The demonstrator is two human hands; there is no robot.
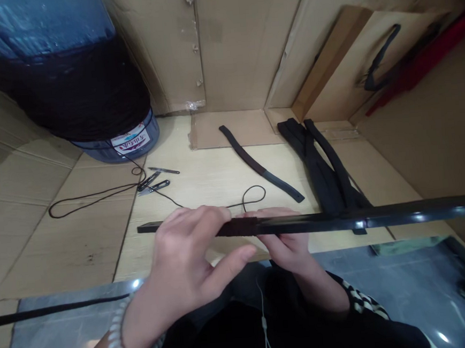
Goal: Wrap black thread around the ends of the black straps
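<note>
A long, glossy black curved strip (320,222) runs crosswise before me, a short section wound in dark brown cord (242,227). My left hand (193,247), with a pale coiled band on its wrist, bends its fingers over the strip left of the winding; its thumb stands apart. Just right of the winding, my right hand (286,245) grips the strip, its fingers partly hidden behind it. Beyond the hands, a thin dark cord (253,187) loops over the table. Another black strip (256,164), with a brown wound middle, lies farther back.
A large blue water bottle (44,28), wrapped in dark cord, stands back left. Near it lie thread snips (155,187) and a slim blade-like tool (163,170). Several black strips (320,167) are piled at right. Cardboard walls (242,44) enclose the table, with a paper bag (352,62) back right.
</note>
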